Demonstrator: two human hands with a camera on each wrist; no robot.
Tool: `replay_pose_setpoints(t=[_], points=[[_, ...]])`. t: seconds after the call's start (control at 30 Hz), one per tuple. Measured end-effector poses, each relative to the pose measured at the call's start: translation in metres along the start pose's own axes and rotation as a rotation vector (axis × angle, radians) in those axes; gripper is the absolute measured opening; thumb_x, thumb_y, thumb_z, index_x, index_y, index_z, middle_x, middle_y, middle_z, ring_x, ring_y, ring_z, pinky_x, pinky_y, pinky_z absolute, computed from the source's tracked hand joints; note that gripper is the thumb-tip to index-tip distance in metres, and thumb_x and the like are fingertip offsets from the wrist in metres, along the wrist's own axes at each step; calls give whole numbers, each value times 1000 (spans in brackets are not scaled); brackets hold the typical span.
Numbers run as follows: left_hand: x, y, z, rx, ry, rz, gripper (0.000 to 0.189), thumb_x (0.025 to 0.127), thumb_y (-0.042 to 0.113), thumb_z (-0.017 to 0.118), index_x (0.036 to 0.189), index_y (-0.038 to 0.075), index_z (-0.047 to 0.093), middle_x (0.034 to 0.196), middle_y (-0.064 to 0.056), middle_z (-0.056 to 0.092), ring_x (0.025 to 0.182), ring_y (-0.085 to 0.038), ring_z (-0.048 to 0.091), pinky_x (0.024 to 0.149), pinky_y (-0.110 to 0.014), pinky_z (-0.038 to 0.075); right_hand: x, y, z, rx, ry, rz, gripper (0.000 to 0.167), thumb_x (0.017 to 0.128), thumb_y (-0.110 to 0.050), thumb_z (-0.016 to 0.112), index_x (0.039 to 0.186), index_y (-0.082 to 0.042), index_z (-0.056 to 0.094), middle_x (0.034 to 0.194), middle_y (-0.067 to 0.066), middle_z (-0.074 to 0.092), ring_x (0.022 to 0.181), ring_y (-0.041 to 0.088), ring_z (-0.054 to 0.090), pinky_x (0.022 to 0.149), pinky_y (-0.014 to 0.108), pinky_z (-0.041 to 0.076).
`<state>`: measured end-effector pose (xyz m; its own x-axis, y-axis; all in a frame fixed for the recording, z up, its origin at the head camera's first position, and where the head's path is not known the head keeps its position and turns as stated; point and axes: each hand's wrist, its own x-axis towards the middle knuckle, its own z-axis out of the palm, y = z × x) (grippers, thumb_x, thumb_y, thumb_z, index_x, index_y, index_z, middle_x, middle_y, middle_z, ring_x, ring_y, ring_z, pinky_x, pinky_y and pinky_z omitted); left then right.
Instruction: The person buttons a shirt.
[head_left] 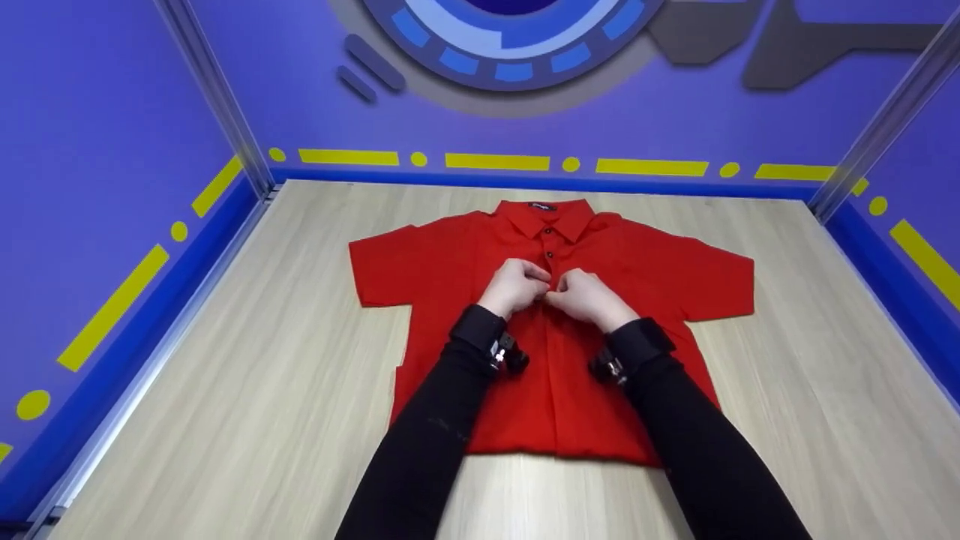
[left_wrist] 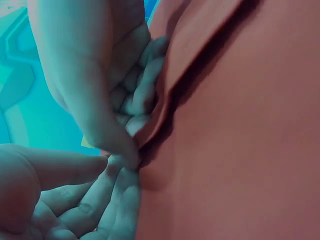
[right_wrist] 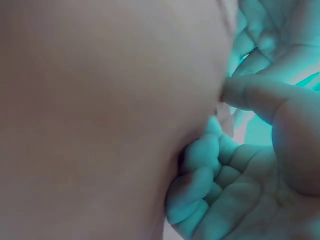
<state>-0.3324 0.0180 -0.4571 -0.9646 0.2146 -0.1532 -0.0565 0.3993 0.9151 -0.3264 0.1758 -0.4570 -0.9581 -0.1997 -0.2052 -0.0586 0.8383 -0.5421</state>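
Observation:
A red short-sleeved button-up shirt point(head_left: 480, 390) lies front side up, its collar towards the back wall. My left hand point(head_left: 517, 286) and my right hand point(head_left: 589, 296) meet at the front placket, below two dark buttons point(head_left: 549, 241) near the collar. In the left wrist view, the left thumb and fingers point(left_wrist: 75, 200) pinch the placket edge, close against the other hand. The right wrist view has the right hand point(right_wrist: 235, 190) with its thumb and curled fingers pinching the cloth. What lies between the fingertips is hidden.
Under the shirt is a light wood-grain table point(head_left: 300, 360). Blue-purple panels point(head_left: 97, 112) with yellow markings stand at the back and both sides, joined by metal corner posts point(head_left: 217, 90). Each wrist wears a black strap point(head_left: 480, 326) with a small camera.

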Motion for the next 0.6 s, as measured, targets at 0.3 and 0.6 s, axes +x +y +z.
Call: replay_pose_setpoints(t=[0.3,0.6], points=[[0,-3,10,-13,25,36,35,81,-12,55,106,5,73,92,-6,75,87,-16,67,65,-20,46,0,13,-3,188,3,-13,28,92,-27,58,71,-9,60,54,-3,45,50,14,44,49,25,36],[2,-8,9,137,62,43,29,77,-3,70,101,13,76,91,-2,73,82,-12,62,67,-21,47,-13,29,-5,509,-18,-22,16,92,-16,58,96,-2,64,73,6,55,64,18,53,61,27,46]])
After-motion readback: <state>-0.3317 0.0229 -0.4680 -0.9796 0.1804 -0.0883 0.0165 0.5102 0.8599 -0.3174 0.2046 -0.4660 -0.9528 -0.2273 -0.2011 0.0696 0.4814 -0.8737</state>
